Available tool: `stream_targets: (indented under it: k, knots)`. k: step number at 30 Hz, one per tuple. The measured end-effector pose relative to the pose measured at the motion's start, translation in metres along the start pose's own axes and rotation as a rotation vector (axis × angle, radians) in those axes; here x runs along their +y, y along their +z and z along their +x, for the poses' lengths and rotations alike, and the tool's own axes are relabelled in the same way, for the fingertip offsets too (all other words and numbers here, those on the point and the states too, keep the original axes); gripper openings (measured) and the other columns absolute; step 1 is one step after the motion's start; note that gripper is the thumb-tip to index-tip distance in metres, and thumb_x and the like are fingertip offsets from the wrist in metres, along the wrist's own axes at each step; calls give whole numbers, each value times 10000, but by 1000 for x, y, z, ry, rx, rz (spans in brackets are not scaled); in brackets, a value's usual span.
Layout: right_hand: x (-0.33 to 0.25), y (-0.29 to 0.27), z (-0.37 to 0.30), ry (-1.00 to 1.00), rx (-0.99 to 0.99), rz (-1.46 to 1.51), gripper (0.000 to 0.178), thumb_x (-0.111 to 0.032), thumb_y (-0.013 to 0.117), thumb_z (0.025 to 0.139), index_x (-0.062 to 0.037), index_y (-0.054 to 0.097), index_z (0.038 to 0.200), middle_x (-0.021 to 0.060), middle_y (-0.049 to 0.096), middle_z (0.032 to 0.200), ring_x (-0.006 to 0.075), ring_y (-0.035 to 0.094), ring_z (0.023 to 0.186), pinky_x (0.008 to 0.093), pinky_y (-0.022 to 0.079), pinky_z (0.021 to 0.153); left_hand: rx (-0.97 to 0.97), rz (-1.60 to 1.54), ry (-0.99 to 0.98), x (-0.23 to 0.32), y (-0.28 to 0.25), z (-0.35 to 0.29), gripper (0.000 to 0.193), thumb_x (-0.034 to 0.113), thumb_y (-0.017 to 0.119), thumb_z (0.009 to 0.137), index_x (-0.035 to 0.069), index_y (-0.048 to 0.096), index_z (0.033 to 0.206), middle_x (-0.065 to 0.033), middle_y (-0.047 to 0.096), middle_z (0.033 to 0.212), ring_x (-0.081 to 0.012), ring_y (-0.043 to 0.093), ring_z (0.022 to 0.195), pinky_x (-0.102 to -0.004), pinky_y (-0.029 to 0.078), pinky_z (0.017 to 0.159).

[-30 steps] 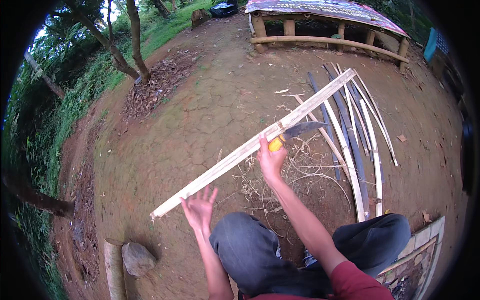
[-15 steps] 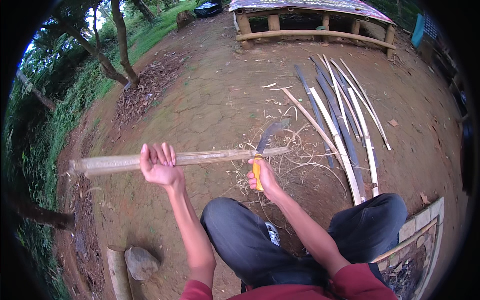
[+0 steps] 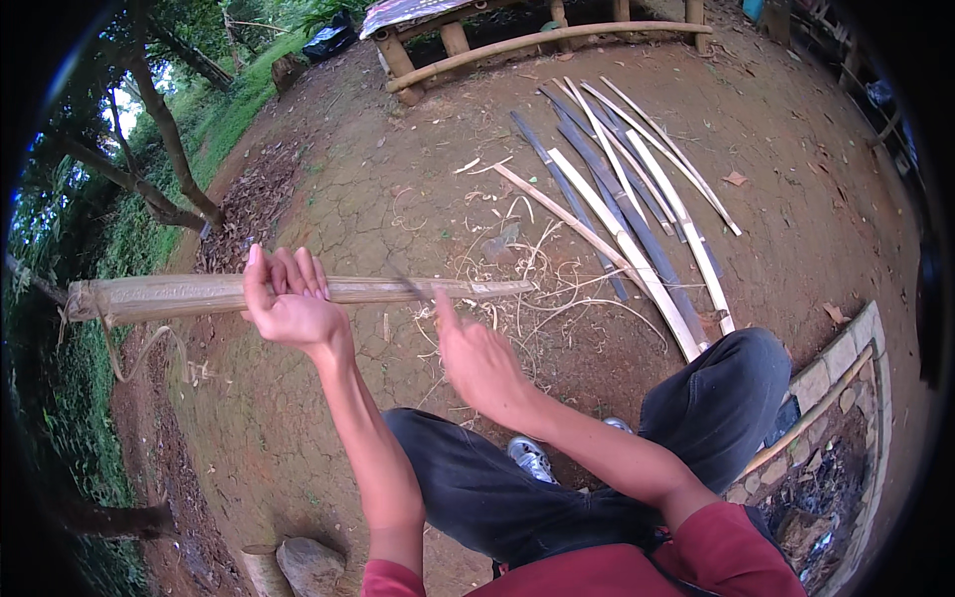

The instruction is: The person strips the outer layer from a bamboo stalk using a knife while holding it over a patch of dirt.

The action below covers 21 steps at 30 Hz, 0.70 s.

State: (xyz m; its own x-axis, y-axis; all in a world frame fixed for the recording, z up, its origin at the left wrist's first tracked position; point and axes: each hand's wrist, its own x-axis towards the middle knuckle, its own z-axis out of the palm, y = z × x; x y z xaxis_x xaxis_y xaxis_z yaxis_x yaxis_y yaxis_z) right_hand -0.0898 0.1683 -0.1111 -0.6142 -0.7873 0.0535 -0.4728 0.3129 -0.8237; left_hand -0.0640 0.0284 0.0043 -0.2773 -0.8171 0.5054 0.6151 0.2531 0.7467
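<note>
I watch through one wide fisheye, the left of a pair worn on the head, looking steeply down and ahead from above the legs (image 3: pixel 477 493). It is near the hands (image 3: pixel 303 316), which I get around mid-frame, with the forearms (image 3: pixel 370 443) rising from the lower edge. Past them my view runs over the ground (image 3: pixel 363 199) to the trees (image 3: pixel 167 127) upper left, bending toward a black rim.

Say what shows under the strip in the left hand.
Brown soil shows past both long edges of the strip, with pale shavings around its right end. Ground directly behind it and the left hand is covered, so cannot be seen.
</note>
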Motion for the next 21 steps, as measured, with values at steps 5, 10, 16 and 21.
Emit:
stream_targets:
  k: [5, 10, 16, 21]
  knots:
    - [73, 6, 8, 128, 0, -15, 349, -35, 467, 878, 230, 418, 1098, 235, 615, 641, 380, 658, 634, 441, 523, 530, -174, -3, 31, -2, -1, -7, 354, 228, 410, 935, 145, 266, 623, 27, 211, 509, -89, 176, 414, -252, 156, 381]
    - [35, 7, -1, 87, 25, -12, 216, -42, 464, 884, 160, 539, 892, 268, 621, 664, 382, 664, 643, 414, 551, 563, -130, -10, -19, 2, 6, -11, 353, 217, 417, 923, 145, 261, 615, 24, 219, 503, -80, 162, 406, -229, 154, 370]
    - [121, 20, 19, 133, 35, -164, 266, -99, 482, 919, 152, 532, 990, 186, 627, 634, 346, 655, 587, 404, 537, 522, -71, -27, 32, 2, 9, -12, 344, 198, 418, 917, 146, 270, 611, 24, 215, 492, -80, 172, 394, -235, 154, 356]
    - [9, -37, 11, 46, 36, 86, 221, -96, 467, 921, 112, 495, 990, 190, 596, 582, 350, 618, 527, 441, 484, 482, -15, 10, 53, 0, 5, -9, 339, 199, 414, 915, 149, 279, 608, 22, 217, 488, -82, 178, 391, -235, 154, 348]
